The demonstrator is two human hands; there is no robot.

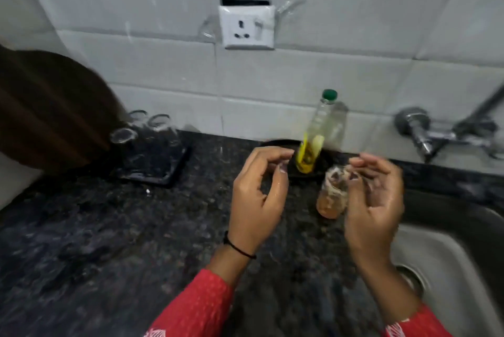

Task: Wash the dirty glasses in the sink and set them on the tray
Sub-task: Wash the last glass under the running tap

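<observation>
A dirty glass with orange residue in its bottom stands upright on the dark granite counter, just left of the sink. My right hand hovers beside it, wet, fingers loosely curled near the glass's rim; blur hides whether they touch it. My left hand hangs to the glass's left with loosely curled fingers and holds nothing. A black tray sits at the back left of the counter, bearing three clear glasses turned upside down.
A clear bottle with a green cap and yellow label stands on a black dish behind my hands. A chrome tap juts from the tiled wall at right. A white socket is on the wall. A dark brown object fills the left edge.
</observation>
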